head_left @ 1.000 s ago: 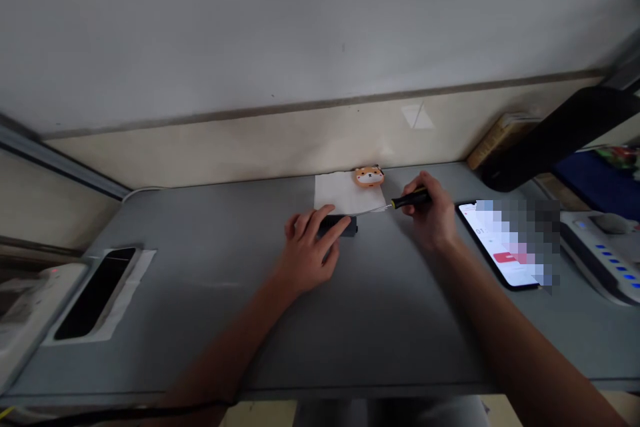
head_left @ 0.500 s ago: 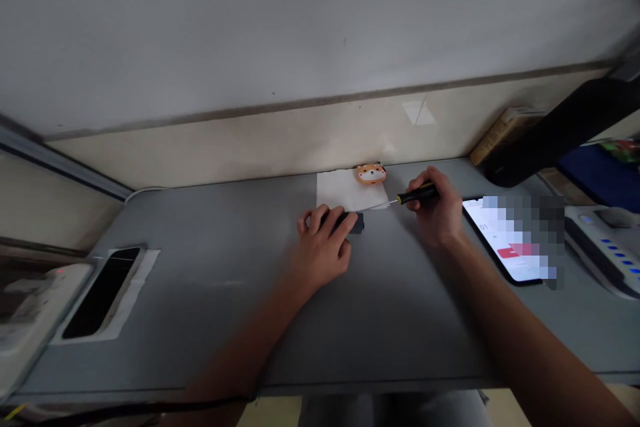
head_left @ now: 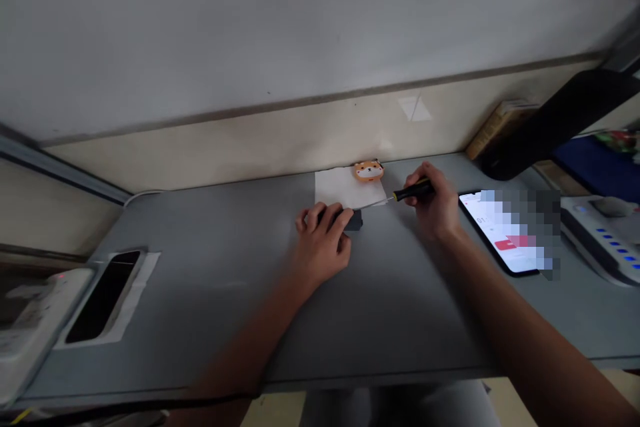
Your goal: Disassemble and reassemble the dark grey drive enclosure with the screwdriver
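Observation:
Beneath the curled fingers of my left hand (head_left: 323, 243) is a small dark block-shaped object (head_left: 355, 220), held down on the grey table. Most of it is covered by the fingers; only its right end shows. My right hand (head_left: 433, 203) grips a screwdriver (head_left: 413, 191) by its black handle with a yellow ring. The thin metal shaft points left, down toward the dark object. Whether the tip touches it I cannot tell. Just behind lies white paper (head_left: 335, 187), with an orange animal-faced case (head_left: 369, 171) on its far right corner.
A lit phone (head_left: 495, 233) lies right of my right forearm, beside a white device with blue lights (head_left: 607, 240). Behind them are a black cylinder (head_left: 555, 123) and a book (head_left: 495, 127). At left, a dark-screened phone (head_left: 103, 297) rests on paper near a white box (head_left: 40, 327).
The camera view has shifted slightly. Both hands keep their holds on the dark object and the screwdriver, with hardly any other movement.

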A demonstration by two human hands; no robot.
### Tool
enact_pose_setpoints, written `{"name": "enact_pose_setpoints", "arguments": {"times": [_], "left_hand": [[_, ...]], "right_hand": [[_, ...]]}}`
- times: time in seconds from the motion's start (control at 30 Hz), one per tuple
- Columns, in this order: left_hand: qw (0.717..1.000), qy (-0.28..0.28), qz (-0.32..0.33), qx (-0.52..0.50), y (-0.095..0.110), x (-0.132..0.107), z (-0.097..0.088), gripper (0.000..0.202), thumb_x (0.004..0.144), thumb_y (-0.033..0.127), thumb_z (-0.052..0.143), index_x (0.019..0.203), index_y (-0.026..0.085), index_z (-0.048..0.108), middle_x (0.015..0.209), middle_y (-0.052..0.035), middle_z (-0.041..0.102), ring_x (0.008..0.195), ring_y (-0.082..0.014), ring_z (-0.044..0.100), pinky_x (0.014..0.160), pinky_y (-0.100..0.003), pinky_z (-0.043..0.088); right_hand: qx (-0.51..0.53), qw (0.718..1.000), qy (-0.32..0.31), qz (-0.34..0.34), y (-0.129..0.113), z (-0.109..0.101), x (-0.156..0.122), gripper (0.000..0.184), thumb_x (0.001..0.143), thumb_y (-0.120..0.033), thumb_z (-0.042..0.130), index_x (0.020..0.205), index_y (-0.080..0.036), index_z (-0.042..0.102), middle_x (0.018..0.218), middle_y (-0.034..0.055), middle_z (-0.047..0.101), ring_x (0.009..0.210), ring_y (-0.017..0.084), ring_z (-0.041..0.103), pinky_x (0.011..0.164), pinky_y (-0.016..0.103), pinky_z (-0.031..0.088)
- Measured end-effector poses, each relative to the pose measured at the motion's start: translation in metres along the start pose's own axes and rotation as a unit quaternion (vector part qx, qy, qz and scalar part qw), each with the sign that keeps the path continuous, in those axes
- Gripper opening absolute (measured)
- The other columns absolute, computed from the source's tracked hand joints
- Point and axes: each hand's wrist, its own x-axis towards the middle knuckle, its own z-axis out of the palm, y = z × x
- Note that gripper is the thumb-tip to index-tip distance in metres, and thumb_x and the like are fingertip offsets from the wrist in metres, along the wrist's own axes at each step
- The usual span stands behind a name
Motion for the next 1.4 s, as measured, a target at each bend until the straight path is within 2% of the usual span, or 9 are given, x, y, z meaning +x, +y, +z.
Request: {"name": "enact_pose_setpoints", "arguments": {"times": [0.33,0.57,0.7,0.8,0.9,1.07,1.17,1.27,1.4], "left_hand": [[1.0,-0.004,0.004,0.008,-0.001,0.0,0.0,0.045,0.084,0.012,0.058,0.125,0.028,0.066,0.116,-0.0101,0.069,0.115,-0.0317,0.052,0.099,-0.05,0.038],[1.0,0.007,0.015,-0.021,-0.005,-0.003,-0.003,0.045,0.085,0.01,0.058,0.126,0.029,0.066,0.121,-0.0089,0.069,0.116,-0.0304,0.054,0.1,-0.048,0.038],[0.998,0.016,0.012,-0.064,-0.018,-0.007,-0.008,0.054,0.085,0.01,0.06,0.135,0.028,0.058,0.134,-0.0114,0.063,0.123,-0.0312,0.055,0.104,-0.05,0.039],[0.99,0.012,-0.014,-0.143,-0.036,-0.009,-0.007,0.055,0.084,0.011,0.059,0.137,0.025,0.051,0.13,-0.0137,0.062,0.123,-0.0303,0.058,0.105,-0.051,0.044],[0.97,-0.005,-0.064,-0.235,-0.05,-0.01,-0.003,0.041,0.089,0.017,0.057,0.129,0.022,0.051,0.116,-0.011,0.065,0.109,-0.0238,0.065,0.096,-0.042,0.054],[0.933,-0.052,-0.135,-0.328,-0.055,-0.009,-0.002,0.032,0.093,0.029,0.06,0.124,0.024,0.054,0.118,-0.0091,0.068,0.104,-0.0202,0.07,0.088,-0.035,0.059],[0.916,-0.084,-0.161,-0.359,-0.052,-0.005,-0.004,0.032,0.096,0.035,0.059,0.126,0.024,0.057,0.117,-0.0092,0.07,0.096,-0.0192,0.071,0.08,-0.032,0.06],[0.905,-0.117,-0.184,-0.364,-0.05,-0.003,-0.003,0.034,0.098,0.041,0.056,0.126,0.022,0.06,0.108,-0.0087,0.073,0.089,-0.0198,0.072,0.074,-0.032,0.059],[0.929,-0.11,-0.181,-0.304,-0.051,-0.002,0.001,0.034,0.1,0.043,0.053,0.123,0.02,0.064,0.107,-0.0089,0.072,0.093,-0.0213,0.07,0.081,-0.035,0.059]], "right_hand": [[-0.004,1.0,-0.003,-0.023,0.005,-0.007,0.006,0.051,0.072,-0.069,0.073,0.058,-0.024,0.053,0.05,-0.0028,0.049,0.04,0.01,0.042,0.037,0.026,0.028],[0.059,0.997,0.041,-0.003,-0.002,-0.007,0.006,0.042,0.066,-0.055,0.08,0.059,-0.023,0.053,0.057,-0.0025,0.055,0.041,0.008,0.043,0.037,0.025,0.027],[0.069,0.996,0.054,-0.003,-0.002,-0.008,0.008,0.041,0.067,-0.054,0.079,0.059,-0.023,0.053,0.058,-0.0022,0.056,0.041,0.008,0.043,0.037,0.025,0.027],[0.058,0.997,0.053,-0.023,-0.001,-0.012,0.012,0.043,0.072,-0.057,0.076,0.06,-0.023,0.052,0.058,-0.0022,0.056,0.04,0.008,0.043,0.037,0.026,0.027],[0.035,0.997,0.044,-0.044,-0.002,-0.016,0.015,0.046,0.076,-0.061,0.072,0.061,-0.024,0.051,0.057,-0.0026,0.054,0.04,0.009,0.043,0.037,0.027,0.026],[-0.028,0.993,0.038,-0.107,-0.012,-0.017,0.006,0.046,0.081,-0.061,0.068,0.056,-0.024,0.054,0.051,-0.0025,0.049,0.041,0.01,0.041,0.039,0.027,0.028],[-0.083,0.987,-0.007,-0.138,-0.02,-0.013,-0.007,0.047,0.084,-0.055,0.067,0.052,-0.023,0.059,0.05,-0.001,0.051,0.042,0.009,0.041,0.041,0.028,0.029],[-0.153,0.973,-0.088,-0.149,-0.027,-0.007,-0.022,0.05,0.087,-0.053,0.064,0.048,-0.022,0.062,0.049,0.0004,0.053,0.044,0.01,0.044,0.045,0.029,0.031],[-0.259,0.93,-0.192,-0.175,-0.029,0.002,-0.037,0.051,0.093,-0.047,0.06,0.049,-0.021,0.061,0.046,-0.0003,0.054,0.045,0.011,0.046,0.05,0.029,0.033]]}}
